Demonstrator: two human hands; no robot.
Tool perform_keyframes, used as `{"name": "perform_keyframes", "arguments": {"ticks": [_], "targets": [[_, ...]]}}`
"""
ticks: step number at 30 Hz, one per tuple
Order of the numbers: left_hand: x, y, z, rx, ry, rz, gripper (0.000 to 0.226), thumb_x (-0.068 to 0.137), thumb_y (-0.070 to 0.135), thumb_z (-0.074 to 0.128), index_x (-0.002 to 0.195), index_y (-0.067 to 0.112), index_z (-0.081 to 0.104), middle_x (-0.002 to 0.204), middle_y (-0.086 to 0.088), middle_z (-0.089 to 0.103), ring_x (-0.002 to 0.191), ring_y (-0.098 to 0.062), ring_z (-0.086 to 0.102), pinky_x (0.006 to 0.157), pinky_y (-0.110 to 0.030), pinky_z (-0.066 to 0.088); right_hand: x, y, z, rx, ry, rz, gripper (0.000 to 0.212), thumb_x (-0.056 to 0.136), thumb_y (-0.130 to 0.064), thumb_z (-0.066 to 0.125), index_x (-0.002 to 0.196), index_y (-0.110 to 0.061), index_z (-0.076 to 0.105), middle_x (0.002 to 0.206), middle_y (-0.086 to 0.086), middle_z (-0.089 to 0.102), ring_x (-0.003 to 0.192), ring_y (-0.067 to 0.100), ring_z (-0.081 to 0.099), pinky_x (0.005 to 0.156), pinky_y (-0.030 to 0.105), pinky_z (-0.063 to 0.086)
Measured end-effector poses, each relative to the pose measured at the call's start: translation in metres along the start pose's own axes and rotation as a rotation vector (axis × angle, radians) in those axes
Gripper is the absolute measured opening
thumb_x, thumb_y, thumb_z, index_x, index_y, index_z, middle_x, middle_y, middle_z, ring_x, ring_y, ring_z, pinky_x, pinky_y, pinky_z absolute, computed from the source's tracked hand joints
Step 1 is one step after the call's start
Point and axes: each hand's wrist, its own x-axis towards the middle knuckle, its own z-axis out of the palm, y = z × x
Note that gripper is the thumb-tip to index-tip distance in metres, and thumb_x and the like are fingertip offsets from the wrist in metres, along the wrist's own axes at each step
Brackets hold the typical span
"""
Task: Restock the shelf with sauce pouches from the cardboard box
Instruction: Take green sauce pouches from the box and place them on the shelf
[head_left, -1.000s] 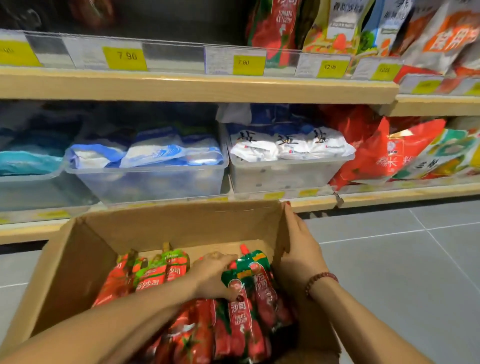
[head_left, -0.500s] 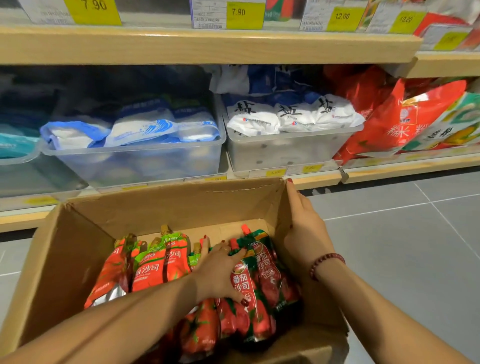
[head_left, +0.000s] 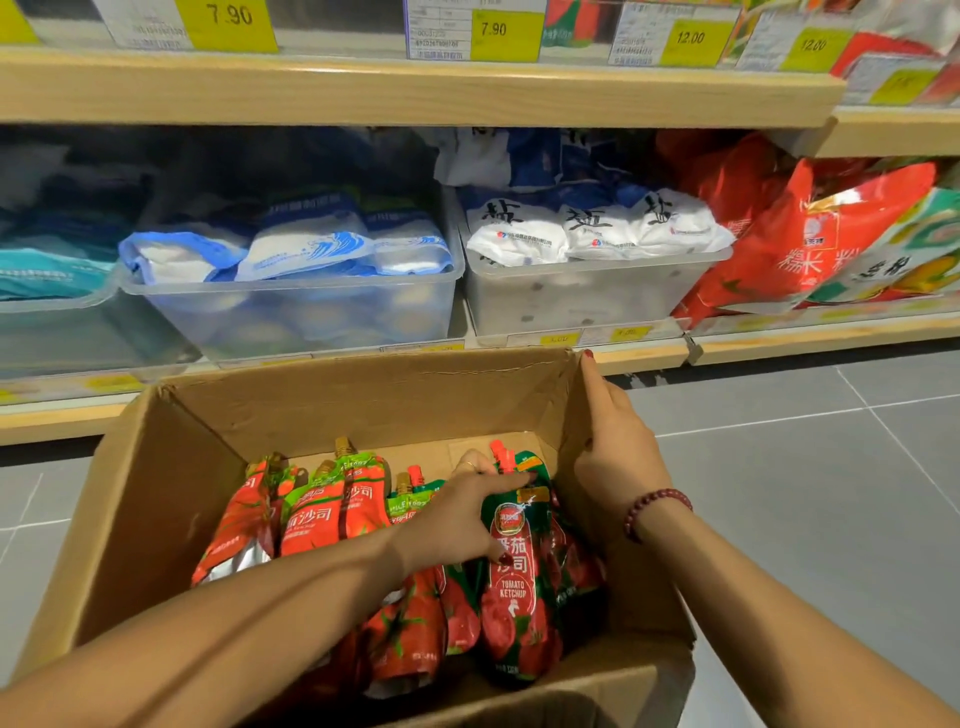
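While the cardboard box (head_left: 156, 519) stands open on the grey tiled floor (head_left: 831, 493), both hands are kept at its right side. The left hand (head_left: 462, 514) is reached into the box and curled over the top of a green ketchup pouch (head_left: 514, 587): the fingers are wrapped behind the pouch just beside its red spout, and the thumb is pressed on the printed front. This pouch is seen upright against the box's right wall, inside the box. More sauce pouches (head_left: 332, 509), red and green, are packed in rows to the left of it, their spouts pointed toward the box's far wall. The right hand (head_left: 618, 457) is laid flat against the box's right wall, with the fingers stretched straight along the upper edge toward the far right corner and nothing closed in them. A beaded bracelet (head_left: 657, 506) is worn on that wrist.

Just beyond the box's far wall the lower shelf (head_left: 644, 358) is seen, with a clear bin (head_left: 291, 312) of blue-and-white bags and a second bin (head_left: 587, 296) of white bags set side by side. Red bags (head_left: 810, 244) are stacked to the right of these. Above, yellow price tags (head_left: 228, 23) are fixed along the upper shelf edge.
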Motion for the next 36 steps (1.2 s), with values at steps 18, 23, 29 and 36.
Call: {"name": "perform_keyframes", "arguments": {"ticks": [18, 23, 29, 36], "targets": [[-0.020, 0.070, -0.052, -0.264, 0.021, 0.125, 0.051, 0.071, -0.011, 0.073, 0.115, 0.012, 0.066, 0.109, -0.004, 0.069, 0.096, -0.011, 0.065, 0.086, -0.028, 0.054, -0.021, -0.006, -0.028, 0.435, -0.019, -0.284, 0.070, 0.081, -0.027, 0.070, 0.132, -0.050, 0.030, 0.146, -0.015, 0.033, 0.139, 0.007, 0.024, 0.114, 0.038, 0.027], [-0.028, 0.121, -0.120, -0.239, 0.130, 0.245, 0.053, 0.071, -0.009, 0.073, 0.110, 0.026, 0.067, 0.110, -0.001, 0.069, 0.102, -0.015, 0.064, 0.088, -0.029, 0.054, -0.014, -0.031, -0.052, 0.589, -0.226, -0.370, 0.082, 0.076, -0.018, 0.075, 0.136, -0.048, 0.029, 0.139, -0.008, 0.045, 0.122, -0.001, 0.047, 0.097, 0.023, 0.046], [-0.043, 0.183, -0.200, -0.219, 0.297, 0.321, 0.053, 0.075, -0.006, 0.071, 0.090, 0.044, 0.072, 0.102, 0.010, 0.072, 0.096, -0.012, 0.067, 0.069, -0.028, 0.058, 0.008, -0.074, -0.079, 0.676, -0.156, -0.463, 0.098, 0.073, -0.014, 0.077, 0.135, -0.057, 0.016, 0.119, 0.002, 0.057, 0.096, 0.006, 0.060, 0.076, 0.019, 0.051], [-0.056, 0.233, -0.257, -0.211, 0.494, 0.410, 0.040, 0.072, -0.011, 0.071, 0.091, 0.025, 0.072, 0.091, -0.002, 0.073, 0.077, -0.010, 0.068, 0.055, -0.024, 0.055, 0.041, -0.137, -0.108, 0.661, 0.056, -0.590, 0.095, 0.074, -0.009, 0.076, 0.146, -0.033, 0.018, 0.114, -0.014, 0.060, 0.100, 0.001, 0.060, 0.080, 0.017, 0.051]]}}
